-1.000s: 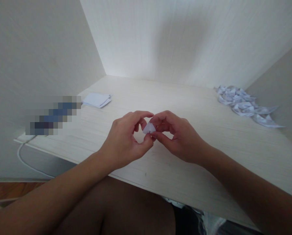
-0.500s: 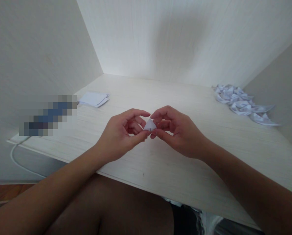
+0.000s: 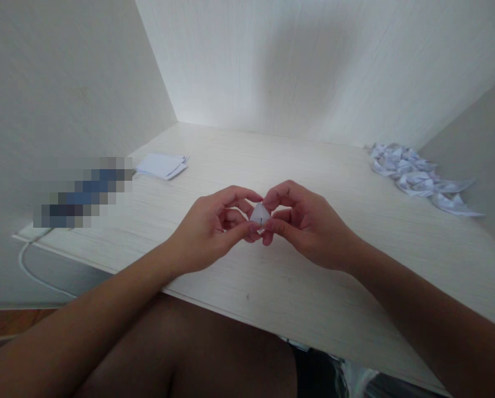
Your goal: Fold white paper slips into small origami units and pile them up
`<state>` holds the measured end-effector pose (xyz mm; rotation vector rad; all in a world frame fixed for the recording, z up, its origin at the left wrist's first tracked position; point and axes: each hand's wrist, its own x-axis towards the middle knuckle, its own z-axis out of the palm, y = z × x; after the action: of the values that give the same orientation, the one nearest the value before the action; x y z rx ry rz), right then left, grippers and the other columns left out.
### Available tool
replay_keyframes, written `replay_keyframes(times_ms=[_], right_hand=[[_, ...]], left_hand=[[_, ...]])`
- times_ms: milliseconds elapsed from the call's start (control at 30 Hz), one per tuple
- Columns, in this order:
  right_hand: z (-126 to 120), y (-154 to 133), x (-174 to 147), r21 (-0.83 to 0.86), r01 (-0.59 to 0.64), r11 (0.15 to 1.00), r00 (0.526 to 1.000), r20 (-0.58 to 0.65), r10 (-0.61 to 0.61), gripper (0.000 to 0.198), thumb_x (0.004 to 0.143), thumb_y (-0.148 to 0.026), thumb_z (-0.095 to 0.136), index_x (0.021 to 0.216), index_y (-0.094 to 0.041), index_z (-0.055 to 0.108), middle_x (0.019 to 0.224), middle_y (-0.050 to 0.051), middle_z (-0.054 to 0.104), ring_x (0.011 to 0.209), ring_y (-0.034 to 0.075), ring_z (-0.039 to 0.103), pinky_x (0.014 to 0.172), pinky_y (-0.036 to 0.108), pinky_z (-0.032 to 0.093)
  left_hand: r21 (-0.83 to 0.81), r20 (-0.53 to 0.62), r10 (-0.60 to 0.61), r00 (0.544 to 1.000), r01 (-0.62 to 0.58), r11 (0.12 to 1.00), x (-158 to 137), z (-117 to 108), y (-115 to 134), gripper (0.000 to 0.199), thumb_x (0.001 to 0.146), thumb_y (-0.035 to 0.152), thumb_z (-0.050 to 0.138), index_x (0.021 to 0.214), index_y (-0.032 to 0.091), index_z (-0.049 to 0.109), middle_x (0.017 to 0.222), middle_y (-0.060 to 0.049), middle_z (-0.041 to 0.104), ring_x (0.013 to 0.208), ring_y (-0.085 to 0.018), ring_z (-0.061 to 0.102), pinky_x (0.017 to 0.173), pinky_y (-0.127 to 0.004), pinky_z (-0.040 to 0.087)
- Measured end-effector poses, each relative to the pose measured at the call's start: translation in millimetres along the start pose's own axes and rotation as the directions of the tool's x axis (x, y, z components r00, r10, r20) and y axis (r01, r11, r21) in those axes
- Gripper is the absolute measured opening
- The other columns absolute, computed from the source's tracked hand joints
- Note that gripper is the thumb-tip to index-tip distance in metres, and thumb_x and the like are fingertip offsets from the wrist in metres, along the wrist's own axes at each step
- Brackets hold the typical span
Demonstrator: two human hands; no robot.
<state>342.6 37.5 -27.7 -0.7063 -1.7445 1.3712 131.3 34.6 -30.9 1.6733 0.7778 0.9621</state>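
A small piece of folded white paper (image 3: 260, 213), triangular with its point upward, is held between both hands above the table. My left hand (image 3: 219, 224) grips its left side, thumb at the lower edge and fingers curled behind. On the opposite side, my right hand (image 3: 303, 222) pinches it with the thumb low and the index finger near the tip. A short dark line shows at the paper's lower middle. The fingers hide its back and sides.
A small stack of white paper sheets (image 3: 162, 165) lies at the table's back left, beside a blurred-out bluish object (image 3: 89, 190). Several folded paper pieces (image 3: 415, 176) are heaped at the back right. A white cable (image 3: 23, 265) hangs over the left edge of the pale table (image 3: 247, 276).
Both index fingers have closed in at the paper's upper tip. The hands and paper sit slightly further right in view, as does the whole scene.
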Motion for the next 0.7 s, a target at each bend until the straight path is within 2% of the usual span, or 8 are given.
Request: replay_keyframes(times_ms=[167,300,500,700], right_hand=[[-1.0,0.4,1.3,0.022,-0.034,0.999,0.999,-0.007,0.034,0.022,0.09,-0.008,0.067,0.099,-0.02,0.052,0.089,0.0,0.068,0.071,0.015,0.073,0.065,0.03,0.06],[-0.6,3.0,0.8,0.045,-0.05,0.998,0.999,0.01,0.05,0.023,0.09,-0.007,0.066,0.101,-0.021,0.051,0.089,0.0,0.069,0.071,0.016,0.074,0.064,0.031,0.06],[0.1,2.2,-0.9,0.037,-0.037,0.999,0.999,0.034,0.036,0.023,0.09,-0.007,0.065,0.099,-0.021,0.049,0.087,0.0,0.069,0.07,0.016,0.073,0.064,0.031,0.059],[1.2,-1.1,-0.2,0.044,-0.035,0.998,0.997,0.071,0.032,0.024,0.09,-0.012,0.067,0.098,-0.022,0.047,0.088,-0.001,0.068,0.07,0.014,0.071,0.064,0.03,0.059]], left_hand=[[-0.08,-0.017,-0.05,0.999,0.049,0.996,2.1,2.6,0.5,0.035,0.086,0.015,0.075,0.117,0.016,0.058,0.084,0.0,0.073,0.074,-0.017,0.078,0.067,-0.025,0.064],[-0.093,0.012,-0.033,0.999,0.034,0.995,2.3,4.1,-1.2,0.036,0.088,0.012,0.072,0.12,0.017,0.056,0.085,0.0,0.073,0.074,-0.016,0.077,0.066,-0.025,0.062],[-0.028,0.084,0.023,0.996,-0.021,0.999,0.9,-0.3,-2.3,0.036,0.092,0.015,0.07,0.124,0.017,0.054,0.087,-0.002,0.074,0.079,-0.016,0.076,0.068,-0.025,0.059],[0.123,0.077,0.061,0.995,-0.07,0.99,-2.8,-4.0,3.7,0.036,0.092,0.016,0.069,0.125,0.018,0.055,0.084,0.0,0.073,0.075,-0.014,0.074,0.064,-0.023,0.057]])
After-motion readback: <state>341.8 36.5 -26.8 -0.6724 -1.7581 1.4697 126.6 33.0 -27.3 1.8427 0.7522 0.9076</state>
